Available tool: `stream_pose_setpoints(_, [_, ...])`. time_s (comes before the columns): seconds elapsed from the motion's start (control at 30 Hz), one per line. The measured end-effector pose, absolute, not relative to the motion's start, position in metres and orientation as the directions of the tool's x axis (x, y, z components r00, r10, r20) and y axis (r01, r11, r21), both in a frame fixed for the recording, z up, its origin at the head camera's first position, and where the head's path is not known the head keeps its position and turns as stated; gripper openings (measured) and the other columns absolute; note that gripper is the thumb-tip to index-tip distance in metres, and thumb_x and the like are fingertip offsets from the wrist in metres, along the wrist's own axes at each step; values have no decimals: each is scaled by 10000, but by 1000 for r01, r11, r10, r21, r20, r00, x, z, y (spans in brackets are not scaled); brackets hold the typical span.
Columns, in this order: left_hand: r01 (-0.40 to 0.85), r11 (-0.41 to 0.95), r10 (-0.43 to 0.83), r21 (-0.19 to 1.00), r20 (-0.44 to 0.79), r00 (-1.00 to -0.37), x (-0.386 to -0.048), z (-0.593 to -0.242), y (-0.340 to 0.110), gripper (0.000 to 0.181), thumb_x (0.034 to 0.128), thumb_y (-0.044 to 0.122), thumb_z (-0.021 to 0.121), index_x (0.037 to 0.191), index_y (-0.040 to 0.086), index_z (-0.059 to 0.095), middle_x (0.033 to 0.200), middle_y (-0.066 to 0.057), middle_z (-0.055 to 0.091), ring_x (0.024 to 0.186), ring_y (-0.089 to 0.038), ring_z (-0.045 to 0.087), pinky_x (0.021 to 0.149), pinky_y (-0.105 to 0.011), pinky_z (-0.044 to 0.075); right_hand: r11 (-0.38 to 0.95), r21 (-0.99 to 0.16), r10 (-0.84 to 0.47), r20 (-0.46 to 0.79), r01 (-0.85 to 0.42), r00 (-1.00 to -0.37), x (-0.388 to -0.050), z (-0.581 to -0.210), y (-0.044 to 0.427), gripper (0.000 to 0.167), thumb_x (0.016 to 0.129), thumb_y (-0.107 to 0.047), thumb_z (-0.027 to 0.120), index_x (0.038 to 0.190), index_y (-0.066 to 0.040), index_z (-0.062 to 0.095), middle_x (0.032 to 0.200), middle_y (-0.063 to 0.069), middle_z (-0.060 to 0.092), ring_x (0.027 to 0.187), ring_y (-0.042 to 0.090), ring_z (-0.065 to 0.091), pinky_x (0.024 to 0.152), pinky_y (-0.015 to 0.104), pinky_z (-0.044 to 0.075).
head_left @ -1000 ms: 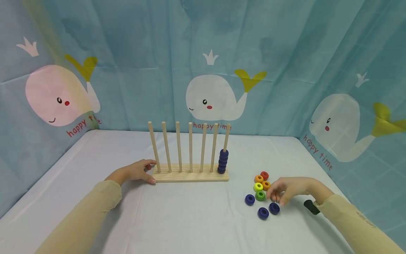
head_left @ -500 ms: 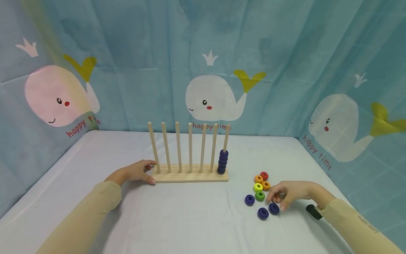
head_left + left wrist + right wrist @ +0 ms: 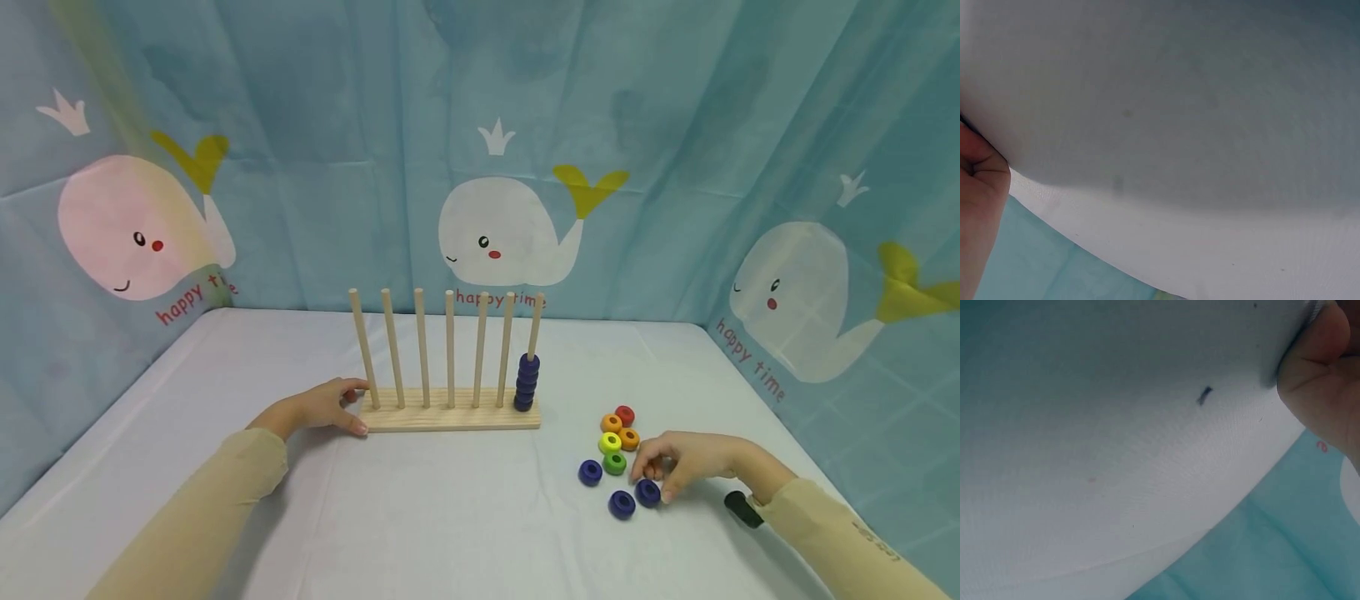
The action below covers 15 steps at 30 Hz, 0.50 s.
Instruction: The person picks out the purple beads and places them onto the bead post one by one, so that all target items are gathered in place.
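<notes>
A wooden peg abacus point(image 3: 450, 421) stands at mid-table, upright pegs along its base. Several dark blue beads point(image 3: 527, 383) are stacked on its rightmost peg; the other pegs are bare. My left hand point(image 3: 322, 406) grips the base's left end, thumb in front and fingers behind. To the right, my right hand point(image 3: 693, 460) pinches a loose dark blue bead point(image 3: 647, 492), which rests on the table, between thumb and fingertips. In the left wrist view, part of the left hand point(image 3: 982, 194) shows; the right wrist view shows part of the right hand point(image 3: 1325, 387). Neither wrist view shows a bead.
Beside the right hand lie a green bead point(image 3: 615, 462), a yellow bead point(image 3: 609, 443), orange beads point(image 3: 611, 423), a red bead point(image 3: 625, 414) and two more blue beads point(image 3: 622, 504). A dark strap end point(image 3: 743, 509) hangs by the right cuff. Curtains point(image 3: 330, 125) enclose the white table point(image 3: 420, 517).
My right hand has moved slightly down and right, its thumb and fingertips coming to the sides of a blue bead. The left hand and the abacus have stayed in place.
</notes>
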<state>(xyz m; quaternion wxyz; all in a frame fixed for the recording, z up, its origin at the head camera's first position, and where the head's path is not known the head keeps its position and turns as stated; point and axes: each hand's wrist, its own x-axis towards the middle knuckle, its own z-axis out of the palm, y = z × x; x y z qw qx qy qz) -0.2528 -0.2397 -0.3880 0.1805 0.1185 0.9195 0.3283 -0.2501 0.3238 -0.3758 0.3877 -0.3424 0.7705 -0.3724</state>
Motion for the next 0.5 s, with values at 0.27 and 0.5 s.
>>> stream_pose_setpoints(0.27, [101,759,336,643,-255,-907,-253,-388,-240,847,775,228,831,1404,-100,369,1254,-311,449,1215,-484,388,1028,-620,286,500,-830,-806,-341,-247,-484,-249,-377,323,296,783,-34,759,1065,-9,669,939,51,540,829,132,467,701,231,403])
stream_pose_setpoints(0.5, [101,761,337,640,-257,-906,-254,-388,-239,853,774,233,832,1403,-105,365,1244,-304,450,1198,-471,397,1022,-616,293,500,-828,-806,-338,-253,-486,-248,-377,323,300,786,-45,771,1070,-17,679,942,66,540,833,135,469,696,230,406])
